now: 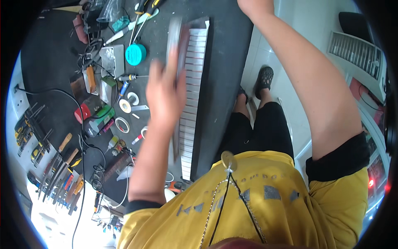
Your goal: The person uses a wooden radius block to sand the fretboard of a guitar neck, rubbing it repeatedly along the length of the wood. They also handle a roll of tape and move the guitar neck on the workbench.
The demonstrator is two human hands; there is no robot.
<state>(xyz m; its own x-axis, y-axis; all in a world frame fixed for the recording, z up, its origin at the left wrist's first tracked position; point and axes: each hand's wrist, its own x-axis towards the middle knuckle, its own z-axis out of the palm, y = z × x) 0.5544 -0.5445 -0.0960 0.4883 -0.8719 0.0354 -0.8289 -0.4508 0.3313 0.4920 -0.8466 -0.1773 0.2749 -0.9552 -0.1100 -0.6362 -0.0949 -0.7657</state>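
My left hand [163, 97] is over the dark workbench, smeared by motion, with some fingers stretched along a blurred silvery flat piece [174, 35]. Whether the hand grips that piece I cannot tell. Beside and partly under the hand runs a long brownish-grey bar [177, 139]. A long, narrow pale strip [193, 83], divided crosswise by many thin reddish lines, lies right alongside the bar. My right hand [256, 6] is at the top edge, beyond the bench's right side. Its fingers are cut off by the picture, so what it holds is hidden.
Left of my hand lie a turquoise round tub [135, 54], a wire spool [125, 105], a screwdriver [126, 77], a tape roll [122, 125] and a metal tray [112, 60]. A black cable [83, 166] crosses the left side. Files and pliers [64, 176] hang there.
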